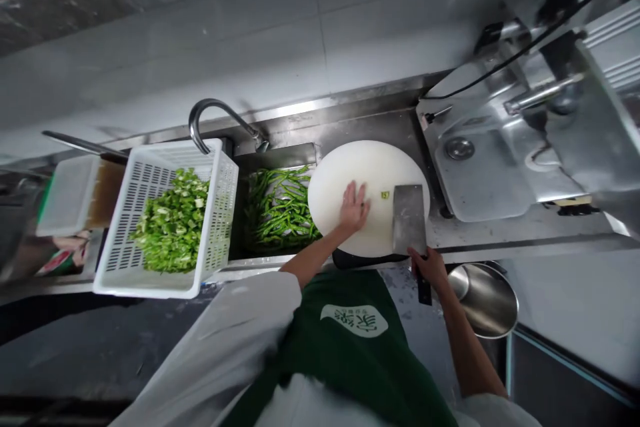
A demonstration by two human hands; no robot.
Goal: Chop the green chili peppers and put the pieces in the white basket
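My left hand (353, 208) lies flat with fingers stretched out on the round white cutting board (350, 167), holding nothing. My right hand (429, 268) is closed round the black handle of a cleaver (409, 219), whose broad blade rests flat on the board's right side. A small green piece (385, 195) sits on the board between hand and blade. Left of the board, whole green peppers (280, 207) lie in the sink. Further left a white slotted basket (215, 227) holds chopped green pieces (173, 227).
A curved tap (215, 113) stands behind the sink. A steel slicing machine (530, 120) fills the counter on the right. A steel pot (487, 300) sits below the counter edge by my right arm. A white lidded box (70, 193) lies at far left.
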